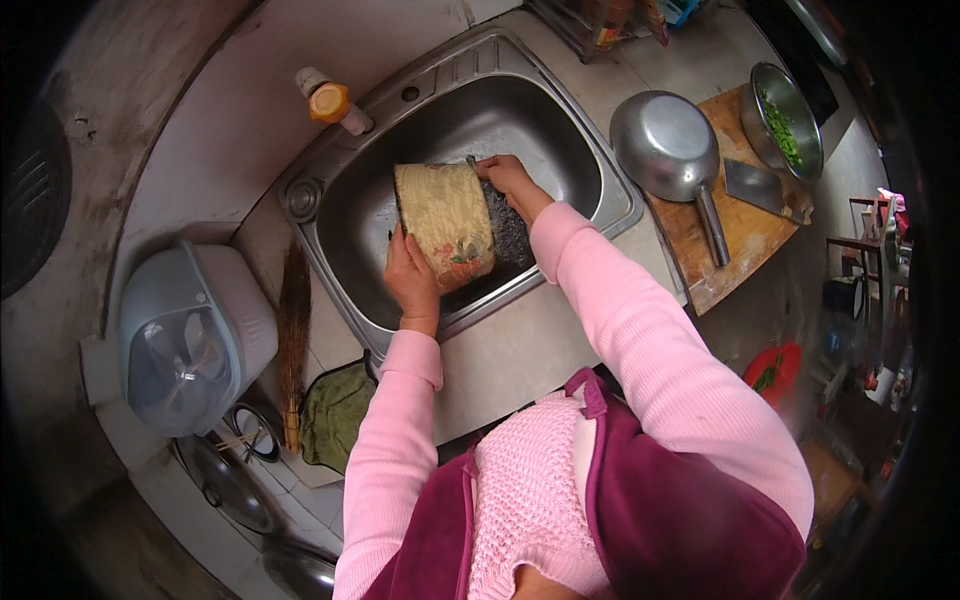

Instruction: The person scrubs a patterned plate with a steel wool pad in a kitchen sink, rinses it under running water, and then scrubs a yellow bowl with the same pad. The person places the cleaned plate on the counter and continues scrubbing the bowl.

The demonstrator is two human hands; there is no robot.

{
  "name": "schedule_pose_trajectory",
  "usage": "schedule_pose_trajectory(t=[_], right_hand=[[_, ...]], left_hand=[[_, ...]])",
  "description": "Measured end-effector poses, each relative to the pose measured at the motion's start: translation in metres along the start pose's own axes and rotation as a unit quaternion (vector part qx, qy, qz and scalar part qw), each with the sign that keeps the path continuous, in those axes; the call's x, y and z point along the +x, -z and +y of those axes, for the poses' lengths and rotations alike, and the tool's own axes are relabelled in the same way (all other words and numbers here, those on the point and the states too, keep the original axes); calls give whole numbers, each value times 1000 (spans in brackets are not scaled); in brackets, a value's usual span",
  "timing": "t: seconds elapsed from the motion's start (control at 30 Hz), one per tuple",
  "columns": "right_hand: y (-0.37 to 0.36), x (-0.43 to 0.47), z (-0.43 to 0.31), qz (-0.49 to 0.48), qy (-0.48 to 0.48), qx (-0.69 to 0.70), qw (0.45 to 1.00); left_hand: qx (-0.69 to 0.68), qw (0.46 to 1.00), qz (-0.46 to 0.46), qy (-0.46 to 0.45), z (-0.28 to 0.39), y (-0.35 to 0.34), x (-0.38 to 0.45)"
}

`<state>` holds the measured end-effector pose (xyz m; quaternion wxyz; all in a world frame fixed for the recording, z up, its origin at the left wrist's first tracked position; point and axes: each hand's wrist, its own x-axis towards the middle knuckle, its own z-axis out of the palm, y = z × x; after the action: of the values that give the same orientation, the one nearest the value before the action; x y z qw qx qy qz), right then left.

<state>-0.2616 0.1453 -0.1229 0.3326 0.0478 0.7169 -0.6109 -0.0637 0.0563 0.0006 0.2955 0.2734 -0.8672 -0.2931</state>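
In the stainless steel sink [555, 120], a cream-yellow rounded vessel [444, 214] with a red and green floral print sits tilted between both hands. My left hand [412, 281] grips its lower left side, thumb laid along the wall. At the upper right edge, my right hand [510, 180] has its fingers closed; a small dark part shows at the fingertips, too small to name. The inside of the vessel is hidden from me. Dark, speckled wetness shows in the basin to its right.
A faucet with an orange knob [328, 103] rises behind the sink. Right of it, an upturned saucepan [667, 146], a cleaver [754, 185] and a bowl of chopped greens [780, 127] rest on a wooden board [697, 262]. Leftward are a lidded plastic bin [202, 337], whisk broom [294, 330] and green cloth [337, 412].
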Motion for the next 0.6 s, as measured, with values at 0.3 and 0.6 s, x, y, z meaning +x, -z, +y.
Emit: schedule_pose_trajectory(t=[0.3,0.6], right_hand=[[18,16,13,-41,-15,-124,991],[4,-28,-67,-131,22,-90,987]], left_hand=[[-3,992,-72,-108,-12,21,48],[83,920,-204,-323,-11,37,52]])
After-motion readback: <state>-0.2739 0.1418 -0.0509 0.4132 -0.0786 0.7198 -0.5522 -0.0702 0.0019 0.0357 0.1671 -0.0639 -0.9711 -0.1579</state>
